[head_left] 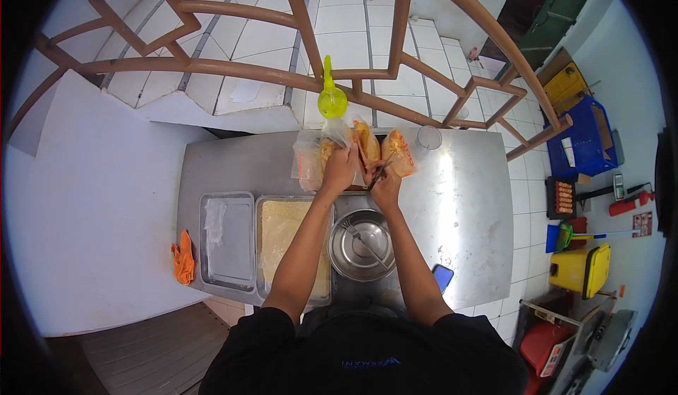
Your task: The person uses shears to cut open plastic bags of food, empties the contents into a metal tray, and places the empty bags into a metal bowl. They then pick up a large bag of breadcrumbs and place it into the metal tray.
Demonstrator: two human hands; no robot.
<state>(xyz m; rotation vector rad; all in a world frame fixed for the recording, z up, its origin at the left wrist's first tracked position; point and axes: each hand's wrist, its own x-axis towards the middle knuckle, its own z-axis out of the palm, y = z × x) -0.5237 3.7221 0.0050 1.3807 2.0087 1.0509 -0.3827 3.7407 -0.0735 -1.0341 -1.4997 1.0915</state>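
My left hand is closed on the edge of a clear plastic packet with orange print and yellowish contents. Close beside it, my right hand grips dark-handled scissors, their blades against the packets. Another similar packet stands upright to the right, and more wrapped packets sit to the left, partly behind my left hand. Below my hands is a round steel bowl with a fork lying in it. A tray holding a pale yellow layer is partly covered by my left forearm.
An empty metal tray and orange gloves are at the left of the steel table. A yellow-green squeeze bottle stands behind the packets by the brown railing. A clear cup and a phone are on the right.
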